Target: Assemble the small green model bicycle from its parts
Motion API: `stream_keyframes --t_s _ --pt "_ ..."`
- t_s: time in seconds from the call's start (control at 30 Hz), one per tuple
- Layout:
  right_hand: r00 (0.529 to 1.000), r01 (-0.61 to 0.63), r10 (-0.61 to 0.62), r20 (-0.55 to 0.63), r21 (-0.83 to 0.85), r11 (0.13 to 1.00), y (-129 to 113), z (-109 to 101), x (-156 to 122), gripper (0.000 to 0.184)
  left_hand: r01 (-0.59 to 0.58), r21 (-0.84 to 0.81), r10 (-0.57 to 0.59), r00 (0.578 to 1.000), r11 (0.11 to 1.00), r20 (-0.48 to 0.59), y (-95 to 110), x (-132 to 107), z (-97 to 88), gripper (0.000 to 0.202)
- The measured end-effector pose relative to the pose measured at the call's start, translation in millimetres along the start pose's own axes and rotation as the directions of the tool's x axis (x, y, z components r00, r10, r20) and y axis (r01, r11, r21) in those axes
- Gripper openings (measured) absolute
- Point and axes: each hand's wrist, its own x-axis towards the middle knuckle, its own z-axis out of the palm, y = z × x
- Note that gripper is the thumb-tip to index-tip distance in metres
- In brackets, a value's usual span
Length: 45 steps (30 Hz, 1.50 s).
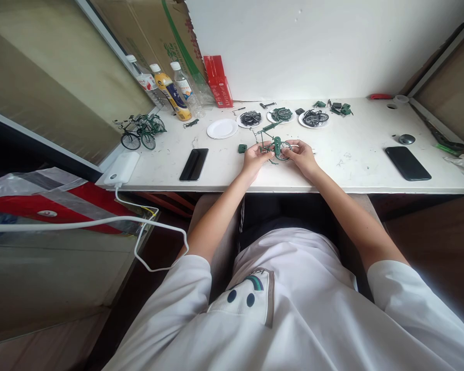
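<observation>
A small green model bicycle (274, 142), partly put together, rests on the white table (355, 170) in front of me. My left hand (254, 156) grips its frame from the left, fingers curled around it. From the right, my right hand (302, 154) pinches the wheel end of the same model. A loose green part (242, 148) lies just left of my left hand.
Three white plates hold wheels and green parts (250, 119) (281, 114) (313, 118); a fourth plate (221, 128) is bare. Finished model bicycles (139, 132) stand far left near bottles (170, 91). Two black phones (194, 164) (407, 163), a white power bank (121, 168) and a red box (218, 81) are also there.
</observation>
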Motion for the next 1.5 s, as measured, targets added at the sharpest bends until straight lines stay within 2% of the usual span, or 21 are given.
stream_keyframes --t_s 0.27,0.6,0.8,1.03,1.13,1.23,1.5 --pt "1.0 -0.003 0.003 -0.005 0.023 1.0 0 2 -1 0.076 0.005 0.008 -0.005 1.0 1.0 0.003 1 -1 0.3 0.061" --pt "0.998 0.005 -0.007 0.062 0.028 1.0 1 -1 -2 0.077 0.017 -0.003 -0.017 1.0 1.0 -0.012 2 -2 1.0 0.059" --pt "0.999 0.005 -0.004 0.033 -0.02 1.0 -1 1 -2 0.077 0.028 -0.001 -0.028 0.999 1.0 0.021 -2 1 -4.3 0.063" --pt "0.998 0.058 -0.056 0.034 -0.075 0.996 5 3 1 0.074 0.035 0.041 -0.035 0.999 0.999 0.015 -4 2 -6.7 0.064" --pt "0.993 0.115 -0.115 0.01 -0.162 0.98 8 2 4 0.07 0.031 0.037 -0.032 0.999 0.999 0.019 -3 1 -5.5 0.064" --pt "0.992 0.115 -0.124 -0.021 -0.254 0.96 9 0 5 0.067 0.038 0.04 -0.039 0.999 0.998 0.016 -3 1 -5.3 0.065" --pt "0.992 0.121 -0.128 -0.008 -0.264 0.957 12 -2 5 0.065 0.04 0.067 -0.042 0.999 0.997 0.033 0 0 -2.9 0.072"
